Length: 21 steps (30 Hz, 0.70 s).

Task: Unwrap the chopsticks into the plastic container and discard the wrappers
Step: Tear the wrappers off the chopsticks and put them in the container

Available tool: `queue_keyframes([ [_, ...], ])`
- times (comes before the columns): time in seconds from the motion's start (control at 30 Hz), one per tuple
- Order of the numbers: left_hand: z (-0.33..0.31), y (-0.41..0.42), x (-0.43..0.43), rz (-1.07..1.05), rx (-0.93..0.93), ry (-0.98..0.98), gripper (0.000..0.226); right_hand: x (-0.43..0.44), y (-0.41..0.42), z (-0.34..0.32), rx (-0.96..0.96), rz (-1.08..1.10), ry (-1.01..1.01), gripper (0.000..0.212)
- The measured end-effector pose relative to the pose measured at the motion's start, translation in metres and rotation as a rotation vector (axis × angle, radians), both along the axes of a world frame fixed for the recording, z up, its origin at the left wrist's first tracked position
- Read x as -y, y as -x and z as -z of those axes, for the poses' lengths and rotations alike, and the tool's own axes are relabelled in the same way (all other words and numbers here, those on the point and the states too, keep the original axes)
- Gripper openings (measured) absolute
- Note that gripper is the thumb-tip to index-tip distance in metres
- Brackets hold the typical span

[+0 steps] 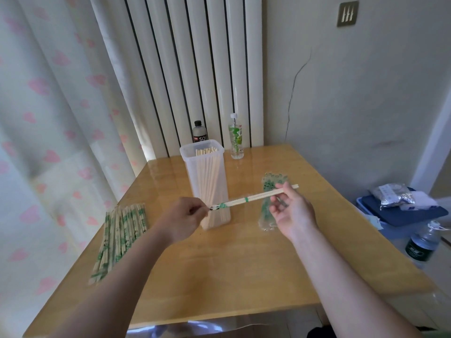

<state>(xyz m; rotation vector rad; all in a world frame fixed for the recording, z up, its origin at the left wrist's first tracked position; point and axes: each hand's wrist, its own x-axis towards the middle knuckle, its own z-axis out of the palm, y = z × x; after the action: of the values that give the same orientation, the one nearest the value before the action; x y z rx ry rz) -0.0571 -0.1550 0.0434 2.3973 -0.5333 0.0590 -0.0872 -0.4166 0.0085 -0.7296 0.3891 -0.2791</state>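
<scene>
A pair of wooden chopsticks (258,196) hangs level above the table, half out of its clear green-printed wrapper (223,205). My left hand (181,220) pinches the wrapper's left end. My right hand (290,207) holds the bare right end between thumb and fingers. Behind them stands a tall clear plastic container (195,152) with several unwrapped chopsticks upright inside. A pile of wrapped chopsticks (119,236) lies at the table's left edge. Empty wrappers (268,215) lie in a heap under my right hand.
A dark bottle (199,132) and a clear green-labelled bottle (236,137) stand at the back of the wooden table (231,276). A blue bin (405,215) with bags and a water bottle (422,242) sit to the right. A curtain hangs on the left.
</scene>
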Motion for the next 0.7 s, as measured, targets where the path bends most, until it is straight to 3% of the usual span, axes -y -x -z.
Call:
queue_keyframes([
  [0.07, -0.011, 0.000, -0.008, -0.096, 0.042, 0.072, 0.029, 0.009, 0.002, 0.004, -0.016, 0.043, -0.038, 0.024],
  [0.23, -0.038, 0.001, -0.011, -0.315, 0.130, 0.463, 0.025, 0.006, 0.004, 0.012, -0.022, 0.041, 0.062, 0.020],
  [0.4, -0.044, 0.003, 0.001, -0.320, 0.130, 0.544, 0.025, -0.012, -0.003, 0.005, 0.010, 0.001, 0.133, 0.018],
  [0.7, -0.056, -0.010, -0.015, -0.416, 0.085, 0.854, 0.021, -0.020, -0.019, -0.096, 0.214, 0.084, 0.113, 0.017],
])
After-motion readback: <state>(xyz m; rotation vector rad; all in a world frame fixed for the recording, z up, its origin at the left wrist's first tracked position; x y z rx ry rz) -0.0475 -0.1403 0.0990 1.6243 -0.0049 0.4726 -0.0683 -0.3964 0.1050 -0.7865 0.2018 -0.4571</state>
